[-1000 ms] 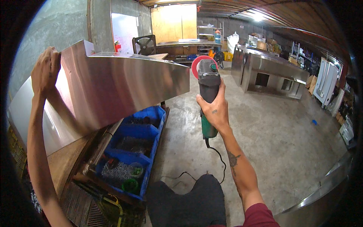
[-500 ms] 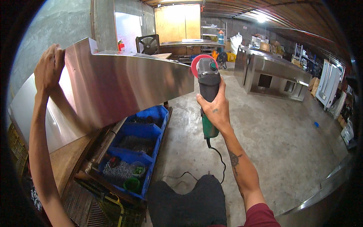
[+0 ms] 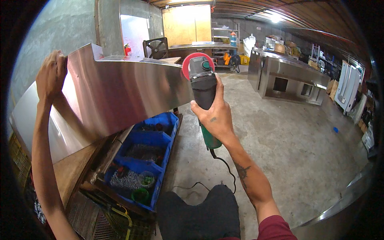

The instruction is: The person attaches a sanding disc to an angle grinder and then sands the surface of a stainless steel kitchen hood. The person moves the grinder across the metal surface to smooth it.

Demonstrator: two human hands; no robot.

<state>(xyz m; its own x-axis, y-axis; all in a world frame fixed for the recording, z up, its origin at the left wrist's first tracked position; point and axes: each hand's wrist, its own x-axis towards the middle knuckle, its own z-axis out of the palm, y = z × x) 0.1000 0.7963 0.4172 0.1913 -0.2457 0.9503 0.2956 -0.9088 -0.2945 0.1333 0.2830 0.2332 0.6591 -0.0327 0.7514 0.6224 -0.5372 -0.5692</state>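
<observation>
A large shiny sheet-metal panel (image 3: 120, 96) stands tilted on a wooden bench (image 3: 78, 162) at the left. My left hand (image 3: 51, 76) is closed over its upper left edge, with the fingertips hidden behind the metal. In my right hand (image 3: 216, 116) is an angle grinder (image 3: 203, 88), its body black and green, fingers wrapped round it. The grinder's red disc (image 3: 186, 66) is at the upper right end of the panel; whether it touches the edge I cannot tell. A black cord (image 3: 229, 166) hangs from the grinder's lower end.
Blue bins (image 3: 160, 172) with small hardware and a green cup (image 3: 140, 195) sit beside the bench. Further off are a black fan (image 3: 156, 49), a long stainless steel cabinet (image 3: 288, 78) and a wall shelf (image 3: 224, 38). The cord trails over the concrete floor (image 3: 280, 152).
My right hand has brought the grinder left, so its disc now overlaps the panel's upper right end. My left hand and the panel have hardly moved.
</observation>
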